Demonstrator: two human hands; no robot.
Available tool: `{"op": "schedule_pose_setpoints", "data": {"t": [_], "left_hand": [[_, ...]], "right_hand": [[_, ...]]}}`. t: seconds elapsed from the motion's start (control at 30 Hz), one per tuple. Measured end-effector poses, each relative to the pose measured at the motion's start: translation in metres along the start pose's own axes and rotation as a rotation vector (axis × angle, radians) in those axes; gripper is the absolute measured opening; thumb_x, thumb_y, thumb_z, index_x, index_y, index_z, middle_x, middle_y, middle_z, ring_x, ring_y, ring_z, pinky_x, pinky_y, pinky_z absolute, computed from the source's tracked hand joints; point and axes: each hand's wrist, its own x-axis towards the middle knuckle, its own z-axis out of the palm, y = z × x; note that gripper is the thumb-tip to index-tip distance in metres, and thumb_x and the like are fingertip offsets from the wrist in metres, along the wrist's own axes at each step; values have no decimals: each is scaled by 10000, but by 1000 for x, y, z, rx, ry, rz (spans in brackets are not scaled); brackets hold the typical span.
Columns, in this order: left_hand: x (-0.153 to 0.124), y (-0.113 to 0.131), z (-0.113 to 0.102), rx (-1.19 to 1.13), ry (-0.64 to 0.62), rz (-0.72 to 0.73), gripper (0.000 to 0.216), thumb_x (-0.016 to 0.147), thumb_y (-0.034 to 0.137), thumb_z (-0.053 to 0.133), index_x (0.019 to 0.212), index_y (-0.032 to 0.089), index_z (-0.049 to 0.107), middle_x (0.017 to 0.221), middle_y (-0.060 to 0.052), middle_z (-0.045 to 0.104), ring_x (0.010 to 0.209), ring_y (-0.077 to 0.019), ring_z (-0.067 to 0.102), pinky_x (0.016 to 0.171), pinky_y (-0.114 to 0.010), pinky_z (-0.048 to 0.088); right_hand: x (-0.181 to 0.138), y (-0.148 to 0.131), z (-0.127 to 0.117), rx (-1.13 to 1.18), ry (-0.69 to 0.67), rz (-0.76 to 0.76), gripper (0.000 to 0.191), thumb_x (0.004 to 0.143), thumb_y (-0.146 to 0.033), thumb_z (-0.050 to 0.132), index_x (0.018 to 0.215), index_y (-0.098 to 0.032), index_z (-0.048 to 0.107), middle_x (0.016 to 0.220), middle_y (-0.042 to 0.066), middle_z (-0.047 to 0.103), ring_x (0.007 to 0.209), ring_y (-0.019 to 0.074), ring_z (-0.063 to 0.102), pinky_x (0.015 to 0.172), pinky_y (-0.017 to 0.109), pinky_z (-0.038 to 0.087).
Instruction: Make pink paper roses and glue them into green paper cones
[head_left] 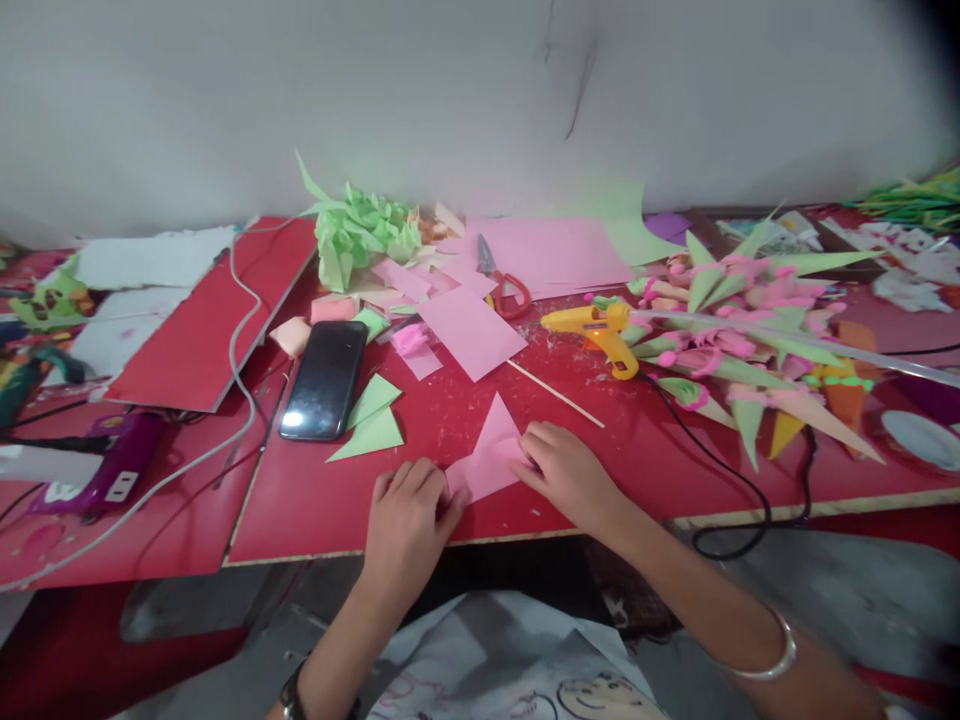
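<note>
Head view: where are the two hands?

Low in the middle of the frame, over the red table (315, 515). The left hand (405, 515) is at the left end of a small pink paper (487, 462), the right hand (566, 475) at its right end.

How are the fingers set?

On the right, thumb and bent fingers pinch the paper's right edge. On the left, the fingers are curled and the thumb lies against the lower left corner; I cannot tell whether it pinches.

And the paper itself?

Just below the centre of the frame, flat near the table's front edge, one point upward, with a broad band across its lower part.

What lies around it?

Just above, a thin stick (556, 394) slants down from a pink sheet (472, 330). Left of centre are two green paper pieces (381, 432), close beside a black phone (326, 380).

Further up?

Red-handled scissors (514, 300) near the upper middle, and bunched green paper (367, 230) left of them.

The right side?

A yellow glue gun (619, 335), close to a heap of pink and green paper cones (750, 367).
</note>
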Motion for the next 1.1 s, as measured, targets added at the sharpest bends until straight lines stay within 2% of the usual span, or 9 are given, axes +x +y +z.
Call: {"op": "schedule_pose_setpoints", "data": {"t": [0.07, 0.13, 0.23, 0.3, 0.37, 0.7, 0.83, 0.9, 1.1], "left_hand": [[-1, -2, -2, 26, 60, 36, 120, 805, 240, 459, 790, 155, 542, 868, -60, 567, 813, -178, 508, 696, -304, 356], [0, -4, -6, 100, 90, 136, 229, 785, 179, 471, 1007, 178, 529, 1099, -94, 518, 933, -203, 485, 762, -329, 356], [4, -6, -14, 230, -43, 439, 428, 785, 98, 430, 1169, 284, 448, 1273, -34, 427, 983, -195, 460, 806, -339, 341], [8, -7, -19, 272, -147, 617, 462, 805, 86, 380, 1224, 281, 397, 1302, -4, 412, 1009, -170, 445, 810, -316, 341], [9, -8, -22, 296, -200, 689, 460, 824, 97, 348, 1260, 240, 359, 1307, -9, 414, 1028, -151, 437, 804, -295, 343], [-20, -40, -35, 317, -281, 550, 497, 822, 135, 393, 1294, 267, 311, 1258, -4, 482, 1011, -140, 482, 821, -290, 316], [-22, -46, -37, 303, -287, 541, 447, 833, 198, 419, 1263, 302, 354, 1237, 4, 500, 1047, -125, 473, 850, -285, 302], [-21, -45, -35, 301, -287, 549, 435, 835, 202, 416, 1258, 289, 364, 1237, -6, 499, 1043, -124, 477, 861, -287, 299], [-19, -41, -33, 267, -264, 581, 399, 838, 144, 368, 1222, 242, 412, 1211, -25, 522, 1032, -149, 490, 899, -322, 290]], "right_hand": [[-1, -1, 2, -44, 19, -16, 215, 821, -263, 458, 625, -179, 480, 639, 18, 494, 618, 151, 443, 581, 255, 322], [-1, -1, 3, -78, 25, -31, 208, 827, -274, 451, 647, -177, 493, 649, 22, 504, 631, 157, 458, 589, 260, 321], [-1, -1, 2, -97, 17, -39, 183, 825, -273, 458, 680, -171, 505, 672, 26, 518, 656, 163, 475, 605, 264, 325], [-1, -1, 2, -98, 13, -41, 178, 825, -273, 458, 686, -172, 508, 678, 25, 522, 661, 164, 478, 606, 266, 325], [-1, -1, 1, -98, 12, -38, 178, 823, -273, 460, 683, -173, 507, 678, 24, 524, 657, 164, 478, 599, 267, 323], [-3, -5, -1, -124, 31, -12, 127, 810, -236, 467, 811, -149, 559, 783, 68, 562, 742, 195, 497, 642, 294, 377], [-15, -15, -5, -150, 155, -247, 303, 798, -126, 454, 1074, -226, 529, 1062, 99, 529, 953, 227, 455, 819, 364, 370], [-22, -22, -6, -110, 101, -361, 351, 785, -122, 478, 1093, -283, 529, 1111, 77, 513, 996, 218, 440, 871, 370, 356], [-30, -28, -13, 6, -19, -250, 293, 813, -290, 468, 1092, -294, 559, 1153, 75, 501, 1053, 232, 415, 902, 395, 367]]}}
